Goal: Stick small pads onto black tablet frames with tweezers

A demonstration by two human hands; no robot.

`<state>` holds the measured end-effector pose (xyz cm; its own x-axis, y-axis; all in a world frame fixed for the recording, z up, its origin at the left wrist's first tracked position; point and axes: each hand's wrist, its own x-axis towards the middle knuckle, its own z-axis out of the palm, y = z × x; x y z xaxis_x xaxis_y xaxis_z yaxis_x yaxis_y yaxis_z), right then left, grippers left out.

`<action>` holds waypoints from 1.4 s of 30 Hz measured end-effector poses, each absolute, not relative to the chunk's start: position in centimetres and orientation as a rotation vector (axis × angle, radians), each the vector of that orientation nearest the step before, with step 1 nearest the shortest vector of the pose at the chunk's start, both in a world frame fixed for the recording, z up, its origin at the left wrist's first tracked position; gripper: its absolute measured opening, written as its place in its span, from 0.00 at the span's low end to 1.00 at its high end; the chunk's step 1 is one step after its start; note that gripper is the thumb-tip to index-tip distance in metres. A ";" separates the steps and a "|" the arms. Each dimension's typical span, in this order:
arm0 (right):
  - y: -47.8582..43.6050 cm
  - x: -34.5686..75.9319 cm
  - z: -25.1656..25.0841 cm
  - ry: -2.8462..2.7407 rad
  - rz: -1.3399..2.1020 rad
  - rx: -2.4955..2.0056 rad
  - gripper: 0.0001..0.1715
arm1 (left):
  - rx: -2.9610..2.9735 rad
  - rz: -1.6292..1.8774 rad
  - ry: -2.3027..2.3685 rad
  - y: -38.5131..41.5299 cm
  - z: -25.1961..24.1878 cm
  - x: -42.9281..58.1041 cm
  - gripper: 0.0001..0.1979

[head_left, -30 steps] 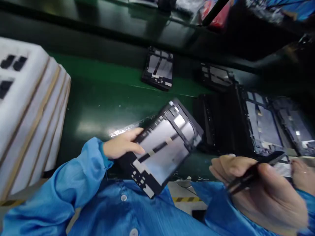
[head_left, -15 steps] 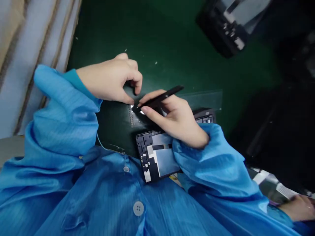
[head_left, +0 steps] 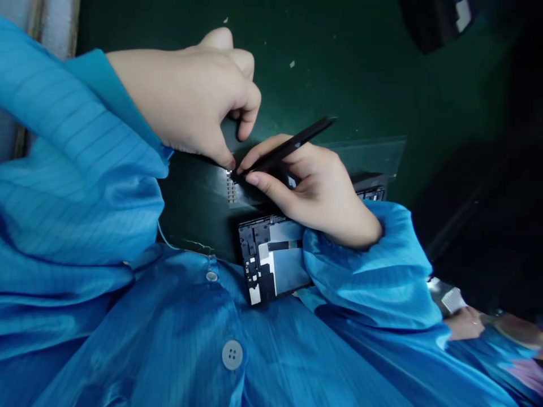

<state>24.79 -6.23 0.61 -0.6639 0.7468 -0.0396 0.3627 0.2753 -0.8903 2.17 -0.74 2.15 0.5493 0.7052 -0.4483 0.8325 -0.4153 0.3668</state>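
Observation:
My left hand (head_left: 212, 96) has its fingers bent, with the thumb on the end of a clear plastic film (head_left: 244, 198). A row of tiny metallic pieces (head_left: 231, 192) runs along that end. Pinched like a pen in my right hand (head_left: 314, 186) are black tweezers (head_left: 297, 141), their tips down at the film beside my left thumb. Whether the tips grip a piece is hidden. Close to my body lies an open phone assembly (head_left: 271, 260), with black, white and grey-blue parts, partly under my right sleeve. A second black device part (head_left: 373, 189) shows behind my right wrist.
The dark green table (head_left: 339, 68) carries small white scraps (head_left: 292, 64). A black device (head_left: 441, 22) sits at the far right. Padded dividers (head_left: 55, 28) stand at the upper left. Another person's hand (head_left: 464, 325) is at the lower right near a white label.
My view has shifted closer, so the hands look larger. My left thumb and the tweezers stay together at the film's end. The other person's hand has moved in the view.

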 end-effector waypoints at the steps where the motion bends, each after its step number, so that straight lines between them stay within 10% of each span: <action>1: -6.0 24.7 0.6 -2.157 1.366 -1.000 0.08 | 2.249 -0.299 1.222 -0.8 2.1 2.1 0.37; 7: -8.2 25.8 1.9 -1.842 1.432 -1.096 0.08 | 2.322 -0.188 1.165 -0.5 1.8 1.6 0.25; 14: -19.2 25.9 1.0 -1.216 0.797 -1.435 0.09 | 2.335 -0.058 1.147 -0.3 0.9 1.3 0.68; 32: -11.8 26.0 2.7 -2.037 1.002 -1.145 0.08 | 2.278 -0.118 1.210 -0.7 1.5 2.0 0.73; 42: -9.3 24.9 0.1 -2.080 1.116 -1.080 0.09 | 2.255 -0.199 1.232 -0.6 2.0 2.6 0.52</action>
